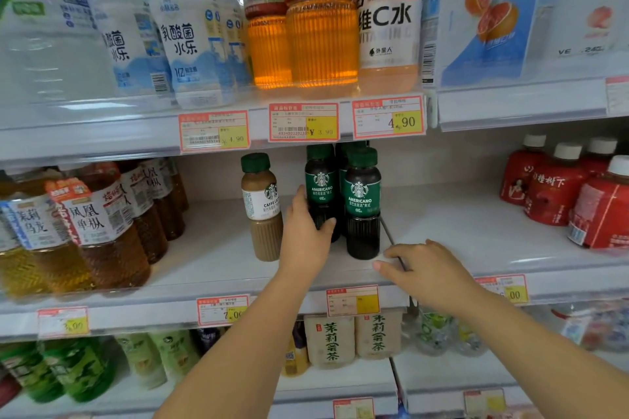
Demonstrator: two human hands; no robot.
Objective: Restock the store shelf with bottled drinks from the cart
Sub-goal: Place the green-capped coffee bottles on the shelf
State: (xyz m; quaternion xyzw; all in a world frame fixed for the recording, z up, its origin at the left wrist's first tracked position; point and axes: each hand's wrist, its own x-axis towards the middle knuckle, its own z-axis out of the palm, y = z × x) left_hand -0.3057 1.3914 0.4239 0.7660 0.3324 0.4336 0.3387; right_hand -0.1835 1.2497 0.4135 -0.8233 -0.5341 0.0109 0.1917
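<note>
The left hand point(308, 231) wraps around a dark coffee bottle point(320, 187) standing on the middle shelf point(476, 231). The right hand point(425, 269) rests open on the shelf edge, beside another dark bottle point(362, 204).

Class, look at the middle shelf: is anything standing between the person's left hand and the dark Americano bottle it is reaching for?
Nothing visible does. The left hand already wraps the lower part of the rear Americano bottle; the caffe latte bottle stands beside it, to its left, not between.

Glossy plastic bottles point(363, 204) on smooth white shelf point(211, 258).
</note>
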